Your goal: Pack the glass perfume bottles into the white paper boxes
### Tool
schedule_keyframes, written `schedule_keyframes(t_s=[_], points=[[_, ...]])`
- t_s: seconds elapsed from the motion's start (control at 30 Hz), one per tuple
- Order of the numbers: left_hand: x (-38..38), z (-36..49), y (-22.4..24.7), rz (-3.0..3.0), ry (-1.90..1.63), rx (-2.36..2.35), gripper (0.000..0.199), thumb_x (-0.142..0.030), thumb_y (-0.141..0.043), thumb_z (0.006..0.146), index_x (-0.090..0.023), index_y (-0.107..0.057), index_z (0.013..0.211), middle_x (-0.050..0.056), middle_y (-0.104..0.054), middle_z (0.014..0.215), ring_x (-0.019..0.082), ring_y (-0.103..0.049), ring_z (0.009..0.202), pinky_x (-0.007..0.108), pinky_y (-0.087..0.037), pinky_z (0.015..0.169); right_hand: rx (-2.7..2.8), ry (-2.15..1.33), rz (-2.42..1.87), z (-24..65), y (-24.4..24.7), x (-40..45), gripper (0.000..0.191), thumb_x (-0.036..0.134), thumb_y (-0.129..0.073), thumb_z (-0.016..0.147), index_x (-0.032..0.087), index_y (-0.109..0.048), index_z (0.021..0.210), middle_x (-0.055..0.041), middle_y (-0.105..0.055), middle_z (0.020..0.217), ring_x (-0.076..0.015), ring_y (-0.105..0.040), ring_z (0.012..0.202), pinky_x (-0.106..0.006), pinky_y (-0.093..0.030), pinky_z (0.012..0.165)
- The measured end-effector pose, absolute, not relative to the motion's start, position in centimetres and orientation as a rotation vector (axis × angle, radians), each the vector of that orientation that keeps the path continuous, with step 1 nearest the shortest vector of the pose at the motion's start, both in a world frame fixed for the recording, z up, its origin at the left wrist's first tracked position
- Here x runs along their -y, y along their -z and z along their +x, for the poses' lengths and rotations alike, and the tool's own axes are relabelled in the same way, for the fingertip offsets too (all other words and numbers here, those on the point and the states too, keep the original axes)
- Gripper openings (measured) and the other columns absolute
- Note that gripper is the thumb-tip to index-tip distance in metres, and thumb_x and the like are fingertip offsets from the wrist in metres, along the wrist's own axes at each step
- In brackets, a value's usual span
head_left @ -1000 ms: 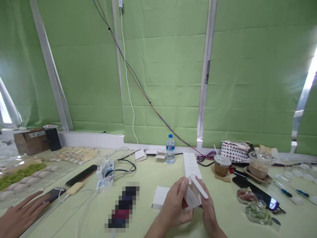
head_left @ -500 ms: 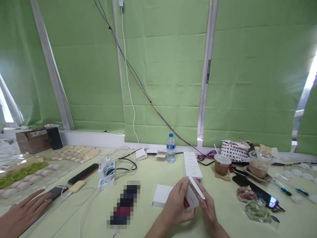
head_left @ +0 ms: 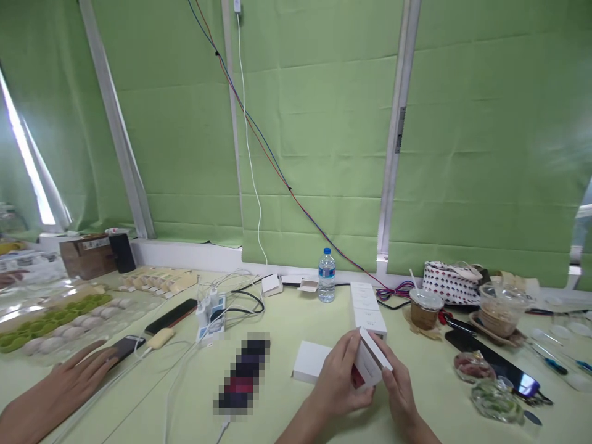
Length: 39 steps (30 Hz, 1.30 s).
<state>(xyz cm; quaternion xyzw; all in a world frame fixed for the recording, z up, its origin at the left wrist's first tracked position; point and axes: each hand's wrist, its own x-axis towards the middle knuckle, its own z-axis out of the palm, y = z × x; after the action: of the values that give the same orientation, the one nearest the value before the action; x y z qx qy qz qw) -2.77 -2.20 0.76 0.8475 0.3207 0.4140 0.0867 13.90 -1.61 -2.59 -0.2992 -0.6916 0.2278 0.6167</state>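
Observation:
My left hand [head_left: 337, 376] is closed around a small white cardboard box [head_left: 369, 365] with grey print and a patch of red on its side. The fingers of my right hand [head_left: 401, 382] are closed on the right side of the same box, along its white flap, which stands tilted. What is inside the box is hidden. Just left of my hands, another white box [head_left: 309, 361] lies flat on the table, partly covered by my left hand. A row of similar white boxes [head_left: 367, 308] stands behind them.
A water bottle [head_left: 326, 277] stands at the back. Left are a power strip [head_left: 213, 317] with cables, a pixelated phone-like item [head_left: 243, 376] and another person's hand [head_left: 69, 382] on a phone. Right are a drink cup [head_left: 424, 308], a black phone [head_left: 493, 364] and small packets [head_left: 497, 398].
The whole view has shifted slightly to the left, so things appear further right. Both my hands stay on the white box, with its flap turned a little.

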Motion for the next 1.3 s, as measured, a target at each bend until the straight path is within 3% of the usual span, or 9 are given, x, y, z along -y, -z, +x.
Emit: schedule_keyframes(t_s=[0.2, 0.77, 0.93, 1.07, 1.3], points=[[1.9, -2.8, -0.2, 2.5, -1.233, -0.97, 0.109, -0.015, -0.066, 0.06, -0.027, -0.003, 0.148, 0.014, -0.038, 0.143, 0.033, -0.04, 0.13, 0.047, -0.044, 0.102, 1.547, -0.537, -0.707, 13.7, 3.0, 1.3, 0.048, 0.046, -0.038, 0.094, 0.023, -0.05, 0.134, -0.0074, -0.058, 0.134, -0.0302, -0.055, 0.122, -0.044, -0.049, 0.096], [1.7, -2.8, -0.1, 2.468, -1.237, -0.979, 0.11, -0.017, -0.067, 0.063, -0.027, 0.001, 0.149, 0.013, -0.038, 0.142, 0.033, -0.043, 0.128, 0.047, -0.047, 0.099, 1.704, -0.391, -0.72, 14.3, 1.9, 1.2, 0.048, 0.044, -0.036, 0.095, 0.023, -0.05, 0.135, -0.0066, -0.056, 0.136, -0.029, -0.052, 0.124, -0.044, -0.047, 0.1], [1.7, -2.8, -0.3, 2.43, -1.277, -0.975, 0.113, -0.019, -0.069, 0.06, -0.036, 0.001, 0.148, 0.008, -0.04, 0.143, 0.035, -0.045, 0.127, 0.047, -0.049, 0.098, 1.741, -0.32, -0.71, 14.5, 1.8, 1.0, 0.047, 0.044, -0.034, 0.096, 0.025, -0.049, 0.136, -0.0049, -0.055, 0.137, -0.0285, -0.051, 0.126, -0.044, -0.046, 0.101], [2.4, -2.9, -1.2, 2.347, -1.244, -0.999, 0.101, -0.019, -0.063, 0.068, -0.045, -0.003, 0.146, -0.001, -0.04, 0.144, 0.033, -0.044, 0.129, 0.046, -0.047, 0.102, 1.754, -0.277, -0.699, 14.7, 2.0, 0.8, 0.047, 0.045, -0.033, 0.096, 0.026, -0.049, 0.136, -0.0045, -0.055, 0.137, -0.028, -0.051, 0.125, -0.043, -0.047, 0.101], [3.0, -3.0, -1.8, 2.322, -1.215, -0.978, 0.102, -0.019, -0.062, 0.069, -0.05, 0.0, 0.144, -0.006, -0.037, 0.147, 0.031, -0.042, 0.131, 0.047, -0.045, 0.104, 1.812, -0.213, -0.701, 15.0, 2.6, 0.5, 0.051, 0.048, -0.028, 0.097, 0.028, -0.041, 0.141, -0.0044, -0.048, 0.143, -0.0283, -0.046, 0.13, -0.042, -0.045, 0.102]])
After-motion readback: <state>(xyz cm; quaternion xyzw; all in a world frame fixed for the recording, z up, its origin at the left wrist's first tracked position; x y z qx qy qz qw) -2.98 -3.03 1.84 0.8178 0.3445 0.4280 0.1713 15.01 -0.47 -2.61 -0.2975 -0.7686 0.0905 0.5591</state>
